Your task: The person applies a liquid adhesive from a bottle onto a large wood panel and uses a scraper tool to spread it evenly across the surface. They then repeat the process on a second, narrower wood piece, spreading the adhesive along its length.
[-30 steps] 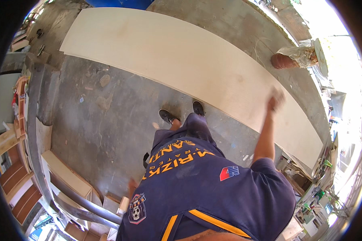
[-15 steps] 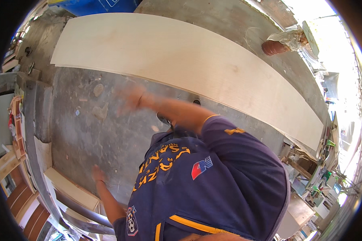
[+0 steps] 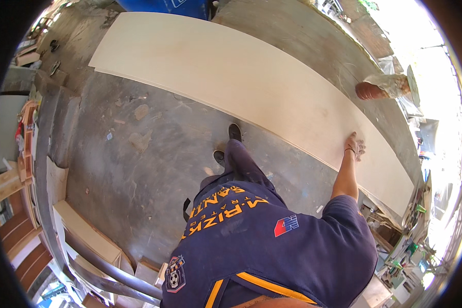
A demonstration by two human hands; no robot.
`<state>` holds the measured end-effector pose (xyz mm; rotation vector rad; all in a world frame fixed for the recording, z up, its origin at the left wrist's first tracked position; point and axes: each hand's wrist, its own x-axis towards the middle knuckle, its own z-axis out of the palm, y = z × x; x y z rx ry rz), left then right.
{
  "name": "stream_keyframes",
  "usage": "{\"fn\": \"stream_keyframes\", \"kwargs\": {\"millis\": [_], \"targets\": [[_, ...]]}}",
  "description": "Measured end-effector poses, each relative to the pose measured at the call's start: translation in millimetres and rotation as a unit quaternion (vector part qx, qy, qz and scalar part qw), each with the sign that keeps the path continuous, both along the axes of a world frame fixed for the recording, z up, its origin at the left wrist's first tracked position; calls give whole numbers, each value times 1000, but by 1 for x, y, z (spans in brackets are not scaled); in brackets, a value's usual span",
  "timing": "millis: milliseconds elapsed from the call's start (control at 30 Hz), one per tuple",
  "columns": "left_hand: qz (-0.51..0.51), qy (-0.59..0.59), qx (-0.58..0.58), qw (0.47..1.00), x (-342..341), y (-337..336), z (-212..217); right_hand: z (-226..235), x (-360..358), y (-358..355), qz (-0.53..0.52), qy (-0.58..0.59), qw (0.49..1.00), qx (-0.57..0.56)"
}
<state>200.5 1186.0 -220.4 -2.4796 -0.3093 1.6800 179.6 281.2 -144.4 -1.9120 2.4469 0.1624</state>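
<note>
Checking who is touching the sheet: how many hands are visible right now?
1. The right hand rests on the near edge of the pale board lying on the concrete floor. The left hand is hidden.

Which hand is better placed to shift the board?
Right, probably. The right hand is already at the near edge of the board, arm stretched out to it. The left hand is not in view.

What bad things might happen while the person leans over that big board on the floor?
The right hand rests near the edge of the long pale board, so a splinter is possible. The shoes stand close to that edge, so a step forward might trip. Scraps litter the concrete floor, which may cause a slip.
</note>
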Motion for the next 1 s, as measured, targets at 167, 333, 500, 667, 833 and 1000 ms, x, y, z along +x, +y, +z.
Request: {"fn": "stream_keyframes", "kwargs": {"millis": [167,333,500,667,833,1000], "targets": [[-3,-11,-10,1000,28,4,11,-20,163,18,232,-43,971,-37],[-261,-44,33,964,223,-44,52,3,399,248,621,-162,765,-55],[229,-466,-209,829,413,-150,151,-15,385,485,839,-238,172,459],[244,-493,-218,806,453,-136,156,14,355,286,617,-526,518,274],[-102,-169,53,979,282,28,10,-65,67,-8,369,113,920,-72],[4,-19,-11,1000,189,-7,-13,-15,127,41,-23,-72,997,31]]}}
